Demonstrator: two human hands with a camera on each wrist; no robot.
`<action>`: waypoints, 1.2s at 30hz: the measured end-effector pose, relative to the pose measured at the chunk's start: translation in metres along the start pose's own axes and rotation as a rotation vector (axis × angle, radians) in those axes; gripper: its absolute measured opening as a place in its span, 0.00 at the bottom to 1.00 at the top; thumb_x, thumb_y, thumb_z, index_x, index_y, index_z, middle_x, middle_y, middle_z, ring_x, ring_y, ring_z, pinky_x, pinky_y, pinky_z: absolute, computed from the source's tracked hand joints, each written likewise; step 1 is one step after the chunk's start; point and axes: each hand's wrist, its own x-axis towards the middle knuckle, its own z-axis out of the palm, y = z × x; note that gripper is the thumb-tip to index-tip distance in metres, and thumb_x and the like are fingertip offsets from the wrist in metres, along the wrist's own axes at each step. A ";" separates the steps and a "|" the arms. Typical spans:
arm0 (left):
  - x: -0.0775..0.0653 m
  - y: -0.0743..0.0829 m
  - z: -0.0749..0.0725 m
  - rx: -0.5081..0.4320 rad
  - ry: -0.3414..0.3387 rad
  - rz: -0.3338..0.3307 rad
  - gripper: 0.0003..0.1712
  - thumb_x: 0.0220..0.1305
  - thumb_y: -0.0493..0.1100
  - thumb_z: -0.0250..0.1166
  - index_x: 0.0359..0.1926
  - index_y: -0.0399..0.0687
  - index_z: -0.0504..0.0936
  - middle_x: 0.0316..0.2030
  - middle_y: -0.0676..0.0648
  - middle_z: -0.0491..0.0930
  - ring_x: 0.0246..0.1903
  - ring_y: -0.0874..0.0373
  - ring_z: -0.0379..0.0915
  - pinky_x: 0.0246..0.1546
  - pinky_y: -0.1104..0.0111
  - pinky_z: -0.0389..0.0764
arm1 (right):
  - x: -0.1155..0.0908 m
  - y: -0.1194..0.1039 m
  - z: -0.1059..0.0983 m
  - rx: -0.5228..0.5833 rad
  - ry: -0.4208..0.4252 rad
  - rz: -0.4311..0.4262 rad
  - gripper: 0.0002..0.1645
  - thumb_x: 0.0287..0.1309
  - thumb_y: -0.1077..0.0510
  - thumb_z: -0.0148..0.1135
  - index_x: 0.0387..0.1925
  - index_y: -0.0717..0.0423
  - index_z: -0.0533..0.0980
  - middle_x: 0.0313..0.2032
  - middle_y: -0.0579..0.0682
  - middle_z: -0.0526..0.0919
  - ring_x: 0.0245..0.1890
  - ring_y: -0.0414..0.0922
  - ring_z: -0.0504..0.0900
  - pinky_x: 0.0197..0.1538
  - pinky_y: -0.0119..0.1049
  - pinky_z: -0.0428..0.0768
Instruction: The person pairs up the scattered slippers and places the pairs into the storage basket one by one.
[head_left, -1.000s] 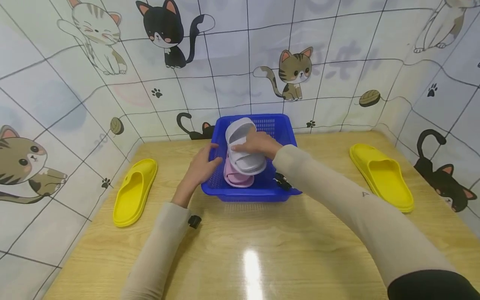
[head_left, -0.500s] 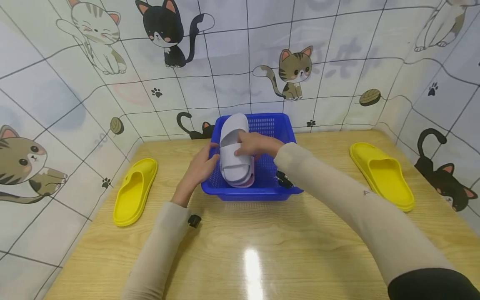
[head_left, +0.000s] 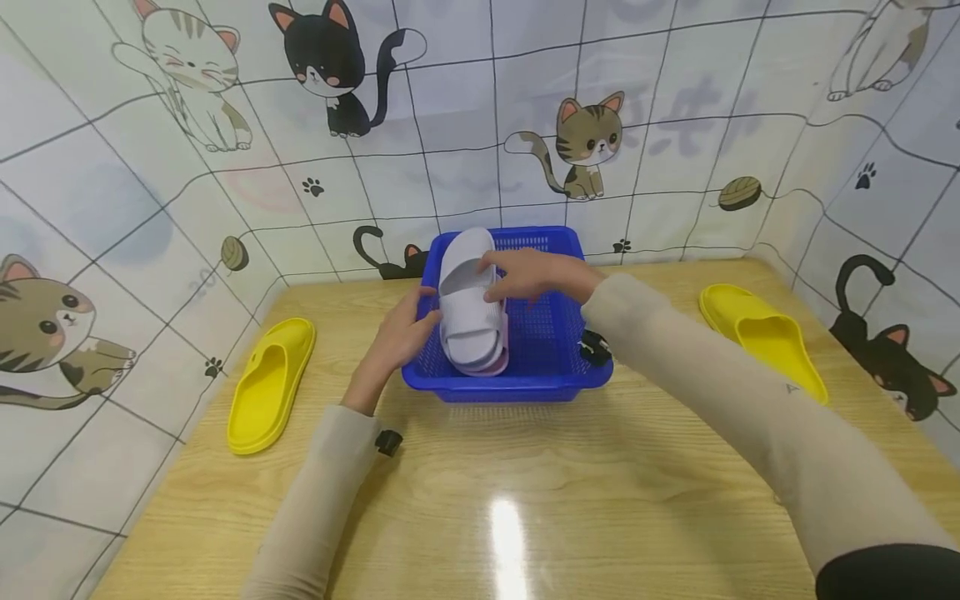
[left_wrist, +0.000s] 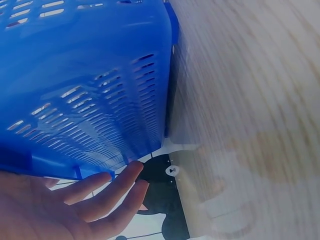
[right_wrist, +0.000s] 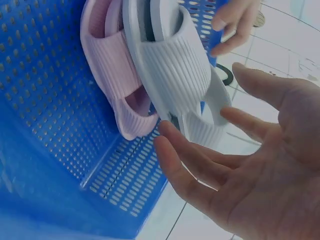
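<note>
A blue plastic basket (head_left: 543, 382) stands on the table against the wall. On its left side lies a pair of pale grey-white slippers (head_left: 471, 312), one nested in the other, on top of pink slippers (right_wrist: 112, 62) that the head view mostly hides. My right hand (head_left: 528, 273) hovers beside the pale pair, fingers spread and loosely bent, holding nothing; the right wrist view shows a gap between fingertips and slippers. My left hand (head_left: 401, 329) rests at the basket's left rim, its fingers relaxed along the outside in the left wrist view.
One yellow slipper (head_left: 272, 385) lies on the wooden table (head_left: 420, 500) to the left. Another yellow slipper (head_left: 761, 333) is at the right, partly covered by my right sleeve. A cat-print tiled wall covering (head_left: 465, 108) stands behind the basket.
My right hand lowered the pale slippers from a tilted position onto the pink ones, straightened them, then let go and drew back right. My left hand stayed at the rim.
</note>
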 end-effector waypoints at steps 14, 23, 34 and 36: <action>0.001 0.000 -0.005 -0.007 -0.074 -0.010 0.39 0.72 0.61 0.58 0.76 0.49 0.63 0.75 0.37 0.65 0.75 0.37 0.61 0.72 0.40 0.65 | -0.061 0.054 -0.009 0.026 0.367 -0.104 0.31 0.69 0.53 0.62 0.70 0.57 0.69 0.64 0.66 0.78 0.56 0.63 0.84 0.57 0.58 0.83; 0.000 0.000 -0.007 -0.036 -0.075 0.022 0.33 0.72 0.46 0.56 0.75 0.45 0.64 0.75 0.35 0.66 0.74 0.36 0.63 0.71 0.40 0.68 | -0.112 0.085 0.001 0.084 0.460 -0.093 0.28 0.72 0.55 0.60 0.68 0.60 0.69 0.66 0.64 0.76 0.55 0.62 0.85 0.52 0.58 0.85; -0.001 -0.008 -0.014 -0.024 -0.159 0.064 0.40 0.79 0.61 0.43 0.82 0.47 0.50 0.80 0.38 0.55 0.80 0.39 0.52 0.78 0.43 0.56 | -0.161 0.132 0.011 -0.017 0.598 0.042 0.29 0.73 0.48 0.58 0.69 0.57 0.70 0.68 0.63 0.72 0.55 0.64 0.84 0.49 0.62 0.83; -0.002 -0.011 -0.018 -0.032 -0.159 0.063 0.41 0.80 0.63 0.41 0.83 0.49 0.47 0.81 0.38 0.55 0.80 0.39 0.52 0.78 0.42 0.56 | -0.164 0.142 0.013 -0.006 0.616 0.065 0.30 0.74 0.48 0.58 0.69 0.58 0.70 0.69 0.65 0.70 0.56 0.66 0.83 0.50 0.65 0.81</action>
